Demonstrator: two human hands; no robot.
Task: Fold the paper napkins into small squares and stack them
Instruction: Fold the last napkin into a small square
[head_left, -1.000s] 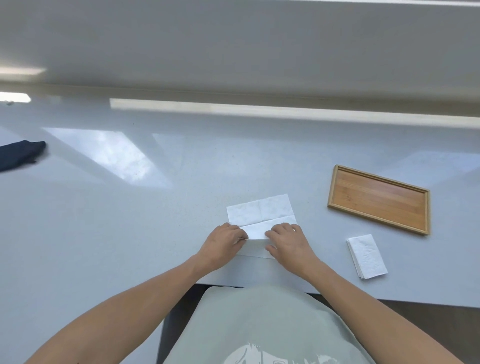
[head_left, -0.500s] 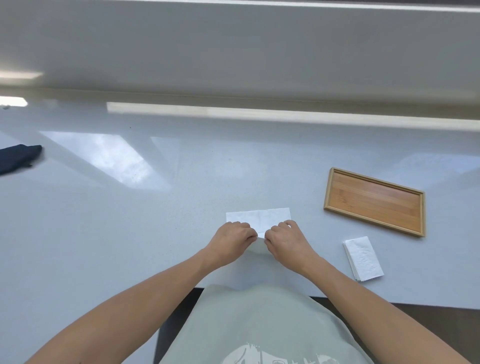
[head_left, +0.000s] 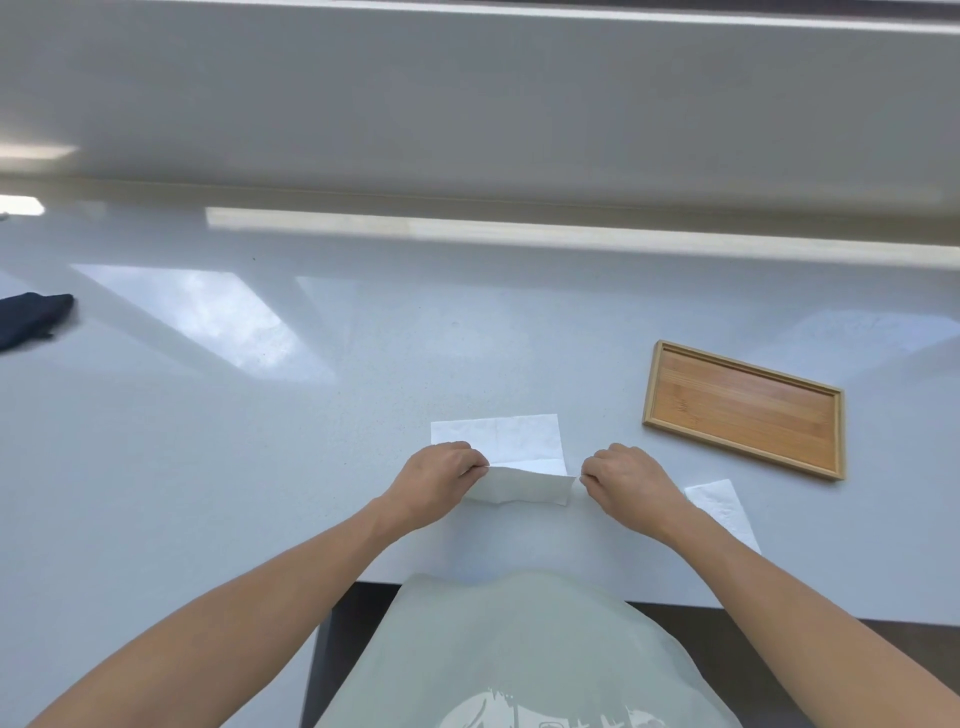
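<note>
At the near edge of the glossy pale grey tabletop (head_left: 218, 467), just in front of the person's light green shirt (head_left: 519, 649), a thin white paper napkin (head_left: 506, 441) is lying partly folded, its far half flat on the surface and its near flap (head_left: 519, 487) lifting off it. The left hand (head_left: 434, 480) is pinching the left end of that raised flap between thumb and fingertips, with the other fingers curled under the palm, and the right hand (head_left: 628, 486) is pinching the right end in the same closed grip. The two hands are sitting well apart, one at each end, so the flap is stretching between them, bowing slightly, with a soft wrinkle along its near edge. A faint crease is running down the middle of the flat half. Both bare forearms are reaching in from the bottom corners of the view. To the right of the right hand, a small stack of folded white napkins (head_left: 724, 512) is lying flat on the tabletop, partly hidden by the right forearm. Beyond that stack, further from the person, a shallow rectangular bamboo tray (head_left: 743, 408) is sitting at an angle, apart from both the stack and the napkin. At the far left edge, a dark navy cloth (head_left: 31, 318) is resting on the tabletop, well away from everything else.
</note>
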